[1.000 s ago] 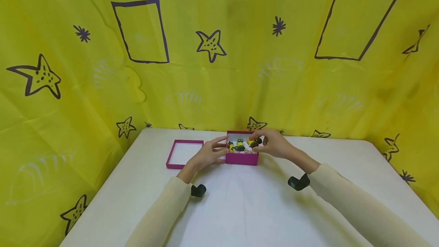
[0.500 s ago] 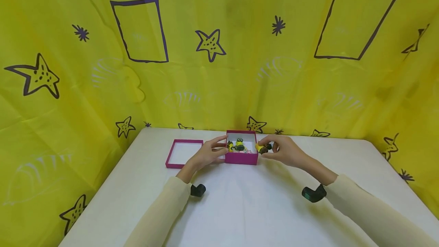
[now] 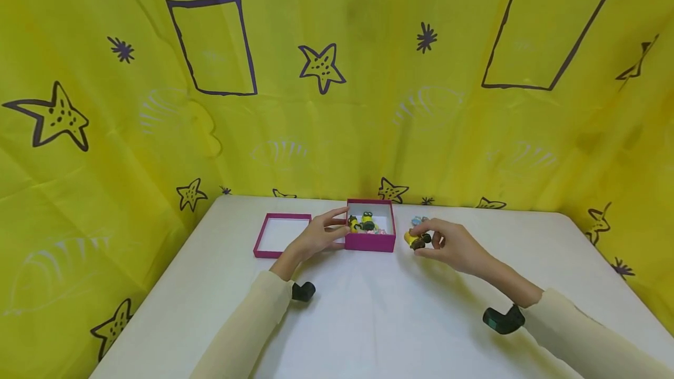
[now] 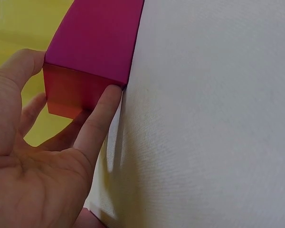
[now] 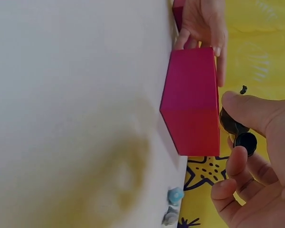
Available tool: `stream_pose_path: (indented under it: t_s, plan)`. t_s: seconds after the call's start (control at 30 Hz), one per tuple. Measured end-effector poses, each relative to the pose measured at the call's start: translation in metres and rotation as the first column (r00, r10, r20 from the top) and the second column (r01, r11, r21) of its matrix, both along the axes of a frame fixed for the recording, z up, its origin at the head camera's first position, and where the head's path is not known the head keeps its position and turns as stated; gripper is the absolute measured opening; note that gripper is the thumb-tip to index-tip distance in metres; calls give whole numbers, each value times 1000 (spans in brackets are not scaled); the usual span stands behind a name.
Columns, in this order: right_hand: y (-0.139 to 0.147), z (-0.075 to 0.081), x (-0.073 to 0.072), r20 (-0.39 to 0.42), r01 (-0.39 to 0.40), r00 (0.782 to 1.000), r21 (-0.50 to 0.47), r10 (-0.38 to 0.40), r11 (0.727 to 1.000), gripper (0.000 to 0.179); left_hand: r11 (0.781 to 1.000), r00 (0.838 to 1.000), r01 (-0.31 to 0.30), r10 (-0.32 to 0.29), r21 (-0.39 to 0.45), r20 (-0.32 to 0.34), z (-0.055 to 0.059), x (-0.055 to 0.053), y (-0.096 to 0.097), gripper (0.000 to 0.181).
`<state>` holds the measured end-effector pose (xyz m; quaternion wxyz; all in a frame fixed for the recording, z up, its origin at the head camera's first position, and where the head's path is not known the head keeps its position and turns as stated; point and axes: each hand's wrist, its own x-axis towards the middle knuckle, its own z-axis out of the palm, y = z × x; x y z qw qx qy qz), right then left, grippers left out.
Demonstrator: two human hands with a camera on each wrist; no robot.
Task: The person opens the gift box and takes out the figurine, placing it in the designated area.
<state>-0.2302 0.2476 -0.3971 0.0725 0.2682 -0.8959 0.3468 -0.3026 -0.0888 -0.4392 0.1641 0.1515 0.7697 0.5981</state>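
A magenta box (image 3: 370, 243) with its top off stands at the far middle of the table. My left hand (image 3: 316, 235) touches its left side with spread fingers; in the left wrist view the fingertips lie at the rim and low corner of the box (image 4: 92, 42). Inside are two small yellow and dark green figurines (image 3: 367, 220) and some pinkish pieces (image 3: 377, 231). Right of the box, my right hand (image 3: 455, 244) pinches another figurine (image 3: 412, 240), yellow with dark parts, between thumb and fingers above the table. In the right wrist view its dark parts (image 5: 247, 142) show.
A magenta-rimmed lid (image 3: 258, 244) lies inside up to the left of the box, partly behind my left hand. Small blue (image 5: 175, 195) and grey (image 5: 171, 216) pieces are on the table right of the box. A yellow patterned curtain (image 3: 368, 133) hangs behind the white table (image 3: 358, 309).
My right hand has carried the figurine out of the box, to the right and toward me. The small blue and grey pieces have come into sight. My left hand has stayed at the box.
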Motion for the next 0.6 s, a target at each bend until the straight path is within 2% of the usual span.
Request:
stream_pose_path:
  t_s: [0.3, 0.6]
  plan:
    - [3, -15, 16, -12, 25, 1000, -29, -25, 999, 33, 1000, 1000, 12, -12, 3, -6, 0, 1, -1, 63]
    - [-2, -30, 21, 32, 72, 997, -16, -72, 997, 32, 1000, 1000, 13, -13, -1, 9, 2, 0, -1, 64]
